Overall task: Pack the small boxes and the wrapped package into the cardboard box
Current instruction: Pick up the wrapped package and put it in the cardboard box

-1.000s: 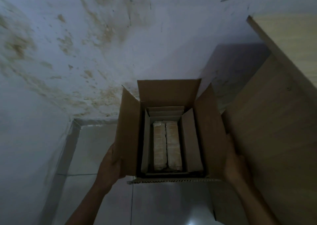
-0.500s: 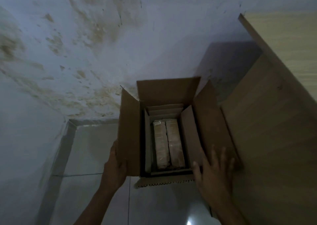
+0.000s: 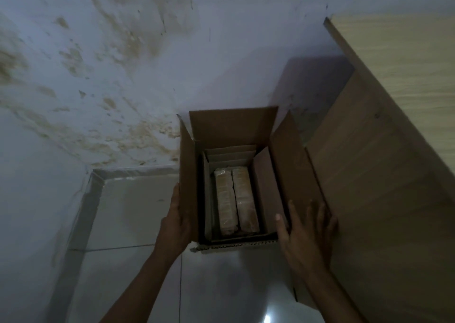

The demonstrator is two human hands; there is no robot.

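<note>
An open brown cardboard box (image 3: 290, 165) stands on the tiled floor with its flaps up. Inside lies a plastic-wrapped package (image 3: 235, 202) of two pale bars, with flat small boxes (image 3: 264, 192) standing on edge around it at the left, right and far sides. My left hand (image 3: 176, 221) presses flat against the outside of the box's left flap. My right hand (image 3: 304, 229) rests on the right flap with fingers spread, thumb by the inner edge.
A stained white wall (image 3: 123, 76) rises right behind the box. A light wooden cabinet side (image 3: 384, 187) stands close on the right, nearly touching the right flap. Pale floor tiles (image 3: 133, 212) lie to the left and in front.
My right hand came off the outer side of the right flap and now lies spread over that flap from the front. The left hand stays on the left flap.
</note>
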